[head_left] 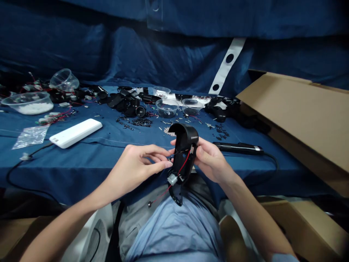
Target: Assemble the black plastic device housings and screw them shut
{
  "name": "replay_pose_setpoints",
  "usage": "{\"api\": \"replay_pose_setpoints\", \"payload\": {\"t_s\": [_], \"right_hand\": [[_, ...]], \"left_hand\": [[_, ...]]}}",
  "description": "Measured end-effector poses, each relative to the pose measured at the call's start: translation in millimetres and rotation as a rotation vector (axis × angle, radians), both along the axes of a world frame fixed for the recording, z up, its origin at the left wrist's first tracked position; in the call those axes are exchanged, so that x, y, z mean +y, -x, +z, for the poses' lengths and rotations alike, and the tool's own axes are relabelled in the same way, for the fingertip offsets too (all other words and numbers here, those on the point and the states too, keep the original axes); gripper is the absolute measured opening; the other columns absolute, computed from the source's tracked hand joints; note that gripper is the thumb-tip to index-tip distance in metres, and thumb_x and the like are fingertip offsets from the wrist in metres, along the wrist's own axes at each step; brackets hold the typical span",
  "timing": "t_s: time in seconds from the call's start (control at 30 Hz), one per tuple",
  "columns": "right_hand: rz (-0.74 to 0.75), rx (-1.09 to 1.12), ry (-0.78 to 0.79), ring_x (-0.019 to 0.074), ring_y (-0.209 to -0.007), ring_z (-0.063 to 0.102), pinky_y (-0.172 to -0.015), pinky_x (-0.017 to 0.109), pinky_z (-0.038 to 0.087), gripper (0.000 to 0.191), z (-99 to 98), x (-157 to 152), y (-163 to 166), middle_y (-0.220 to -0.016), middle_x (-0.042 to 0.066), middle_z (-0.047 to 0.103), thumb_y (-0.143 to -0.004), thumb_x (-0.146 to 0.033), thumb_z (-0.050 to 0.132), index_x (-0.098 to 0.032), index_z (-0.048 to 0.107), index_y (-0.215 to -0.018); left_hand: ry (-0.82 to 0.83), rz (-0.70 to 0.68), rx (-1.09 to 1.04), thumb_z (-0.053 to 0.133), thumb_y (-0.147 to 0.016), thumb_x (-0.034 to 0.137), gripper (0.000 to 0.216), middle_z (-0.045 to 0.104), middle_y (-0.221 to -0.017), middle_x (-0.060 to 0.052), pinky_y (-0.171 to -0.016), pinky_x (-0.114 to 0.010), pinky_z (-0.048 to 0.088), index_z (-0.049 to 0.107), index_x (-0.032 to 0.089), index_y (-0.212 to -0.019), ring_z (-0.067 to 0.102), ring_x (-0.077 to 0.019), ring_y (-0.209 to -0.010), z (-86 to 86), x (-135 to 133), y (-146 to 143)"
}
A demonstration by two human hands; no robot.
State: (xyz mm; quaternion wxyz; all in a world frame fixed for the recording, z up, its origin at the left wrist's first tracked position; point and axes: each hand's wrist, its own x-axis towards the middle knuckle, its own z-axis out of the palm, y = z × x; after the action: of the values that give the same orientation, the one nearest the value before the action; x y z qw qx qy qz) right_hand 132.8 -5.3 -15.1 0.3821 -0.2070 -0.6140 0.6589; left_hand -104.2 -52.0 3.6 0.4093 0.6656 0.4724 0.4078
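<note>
My right hand (211, 160) grips a black curved plastic housing (184, 140) from its right side and holds it upright above my lap. Red and black wires (183, 165) run down inside it to a small silver motor (172, 179) near its lower end. My left hand (139, 165) is at the housing's left side, its fingertips pinched together at the wires inside the shell. What the fingertips hold is too small to name.
The blue-covered table (95, 153) carries a white flat device (76, 133), a black pen-shaped tool with a cable (237, 147), clear plastic bowls (167, 108), loose black parts and screws (136, 122). An open cardboard box (302, 116) stands at the right.
</note>
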Motion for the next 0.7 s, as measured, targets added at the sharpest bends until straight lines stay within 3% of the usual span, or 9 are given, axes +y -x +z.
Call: {"api": "replay_pose_setpoints", "payload": {"t_s": [0.13, 0.33, 0.47, 0.57, 0.7], "right_hand": [[-0.02, -0.02, -0.018, 0.0263, -0.109, 0.077, -0.087, 0.038, 0.065, 0.051, -1.1, 0, 2, -0.126, 0.013, 0.077, -0.096, -0.057, 0.07, -0.021, 0.068, -0.132], [-0.029, -0.03, -0.015, 0.0246, -0.106, 0.077, -0.085, 0.035, 0.064, 0.051, -1.9, 1, 2, -0.124, 0.012, 0.078, -0.093, -0.055, 0.074, -0.022, 0.069, -0.131], [0.019, -0.008, 0.065, 0.0242, -0.104, 0.078, -0.085, 0.036, 0.065, 0.048, -1.5, 2, 4, -0.126, 0.013, 0.077, -0.096, -0.055, 0.071, -0.021, 0.07, -0.13], [0.037, 0.003, 0.097, 0.023, -0.106, 0.077, -0.084, 0.032, 0.065, 0.047, -2.5, -1, 8, -0.133, 0.013, 0.075, -0.096, -0.055, 0.071, -0.021, 0.072, -0.128], [0.058, 0.023, 0.133, 0.0214, -0.1, 0.077, -0.08, 0.03, 0.065, 0.047, -4.3, -5, 12, -0.129, 0.012, 0.076, -0.096, -0.057, 0.069, -0.022, 0.074, -0.128]], "left_hand": [[-0.069, -0.015, 0.077, 0.084, -0.085, 0.036, 0.021, 0.081, -0.081, -0.004, -0.063, -0.024, 0.059, 0.085, 0.018, -0.095, 0.072, -0.0175, -0.07, -8.8, 0, -7], [-0.301, 0.013, 0.151, 0.079, -0.091, 0.031, 0.011, 0.082, -0.097, -0.006, -0.065, -0.024, 0.055, 0.087, 0.025, -0.093, 0.073, -0.0183, -0.08, -7.0, 0, -5], [-0.14, -0.083, 0.038, 0.085, -0.086, 0.033, 0.011, 0.081, -0.091, -0.007, -0.058, -0.023, 0.053, 0.087, 0.023, -0.088, 0.072, -0.0175, -0.074, -1.6, -3, -2], [-0.035, -0.043, -0.137, 0.089, -0.081, 0.035, 0.016, 0.083, -0.09, -0.007, -0.056, -0.027, 0.058, 0.087, 0.02, -0.088, 0.073, -0.0186, -0.068, -6.2, -4, -4], [-0.335, 0.058, -0.144, 0.089, -0.082, 0.031, 0.007, 0.083, -0.089, -0.004, -0.083, -0.035, 0.065, 0.087, 0.025, -0.083, 0.077, -0.0205, -0.08, -16.4, -5, -8]]}}
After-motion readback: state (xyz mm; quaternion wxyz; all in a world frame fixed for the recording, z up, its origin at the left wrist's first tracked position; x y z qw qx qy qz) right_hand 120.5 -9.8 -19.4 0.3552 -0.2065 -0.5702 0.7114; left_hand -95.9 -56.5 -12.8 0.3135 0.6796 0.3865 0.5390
